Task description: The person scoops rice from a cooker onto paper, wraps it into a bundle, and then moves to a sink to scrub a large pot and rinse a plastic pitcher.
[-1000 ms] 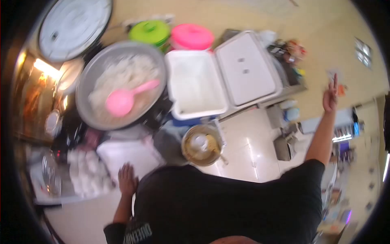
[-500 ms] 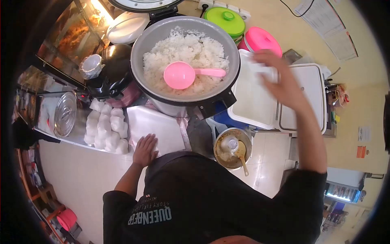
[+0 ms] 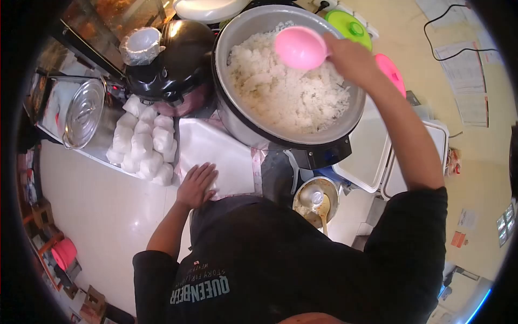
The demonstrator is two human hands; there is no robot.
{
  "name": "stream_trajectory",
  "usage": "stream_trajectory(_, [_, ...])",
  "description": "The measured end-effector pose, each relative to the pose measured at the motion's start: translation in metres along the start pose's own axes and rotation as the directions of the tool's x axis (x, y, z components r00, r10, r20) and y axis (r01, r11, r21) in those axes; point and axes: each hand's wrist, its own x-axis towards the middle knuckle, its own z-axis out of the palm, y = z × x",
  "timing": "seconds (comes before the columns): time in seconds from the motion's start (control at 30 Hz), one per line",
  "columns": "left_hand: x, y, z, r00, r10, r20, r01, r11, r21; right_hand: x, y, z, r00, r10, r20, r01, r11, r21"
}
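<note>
My right hand (image 3: pixel 349 58) is closed round the handle of a pink scoop (image 3: pixel 300 48), whose bowl is over the far side of the rice. Cooked white rice (image 3: pixel 286 89) fills much of a large round grey pot (image 3: pixel 229 105). My left hand (image 3: pixel 197 184) lies flat, fingers stretched, on a stack of white wrapping paper (image 3: pixel 216 151) at the counter's near edge. Left of the paper sit several white wrapped bundles (image 3: pixel 143 140) piled together.
A black cooker (image 3: pixel 178 59) with a plastic-wrapped bowl (image 3: pixel 142 42) on top stands left of the pot. Right of it are a green lid (image 3: pixel 350 29), a pink lid (image 3: pixel 389 73) and a white box (image 3: pixel 364 156). A metal pot (image 3: pixel 333 189) with a ladle stands below.
My right hand has come from the right, above the white box, to the scoop lying on the rice and gripped it; the scoop is now farther back. The camera view has shifted.
</note>
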Motion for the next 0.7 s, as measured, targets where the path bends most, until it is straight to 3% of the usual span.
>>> stream_trajectory(0.03, [-0.001,0.000,0.002,1.000,-0.003,0.005,0.003,1.000,-0.001,0.005,0.000,-0.013,0.995,0.092,0.033,-0.087,0.988,-0.131])
stream_trajectory(0.13, [0.002,-0.002,0.001,1.000,-0.005,0.018,0.005,1.000,0.003,0.012,0.003,-0.012,0.981,0.145,0.132,-0.089,0.928,-0.362])
stream_trajectory(0.23, [0.002,-0.001,-0.001,0.999,-0.019,0.042,0.020,1.000,-0.003,-0.004,-0.009,-0.003,0.983,0.146,0.109,-0.107,0.948,-0.301])
stream_trajectory(0.33, [0.002,-0.003,0.000,0.999,-0.022,0.048,0.023,1.000,-0.007,-0.028,-0.026,0.030,0.981,0.067,0.181,-0.008,0.950,-0.311])
stream_trajectory(0.43, [0.003,-0.002,0.000,0.999,-0.019,0.045,0.020,1.000,-0.017,-0.033,-0.042,0.022,0.962,0.035,0.270,0.049,0.953,-0.299])
stream_trajectory(0.63, [0.003,-0.004,0.002,0.999,-0.011,0.040,0.011,1.000,-0.002,-0.033,-0.062,0.020,0.946,-0.161,0.280,0.226,0.950,-0.217])
stream_trajectory(0.7, [0.003,-0.005,0.003,1.000,-0.010,0.029,0.010,1.000,-0.013,-0.032,-0.063,0.023,0.915,-0.108,0.388,0.201,0.958,-0.207])
